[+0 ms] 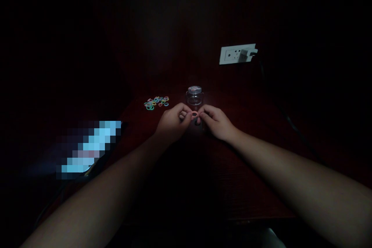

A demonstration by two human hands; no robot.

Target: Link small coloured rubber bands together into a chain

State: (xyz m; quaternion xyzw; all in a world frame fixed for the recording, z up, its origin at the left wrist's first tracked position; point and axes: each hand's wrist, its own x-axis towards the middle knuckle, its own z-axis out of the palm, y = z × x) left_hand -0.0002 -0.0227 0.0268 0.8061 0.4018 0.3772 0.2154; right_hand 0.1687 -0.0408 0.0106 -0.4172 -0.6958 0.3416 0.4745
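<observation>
A small pink hair tie [194, 114] is pinched between my two hands in the middle of the view. My left hand [175, 121] grips its left side with thumb and fingertips. From the other side, my right hand [215, 121] has it between thumb and forefinger. Just behind the hands stands a clear jar [194, 99] with a patterned lid on top. To the left of the jar, several pastel hair ties [157, 101] lie in a loose pile.
A dark reddish table [247, 190] carries everything. At the left is a lit screen [93, 149], blurred into blocks. On the back wall, a white power socket [232, 55] holds a plug [247, 54]; its cable runs down at the right. The surroundings are very dark.
</observation>
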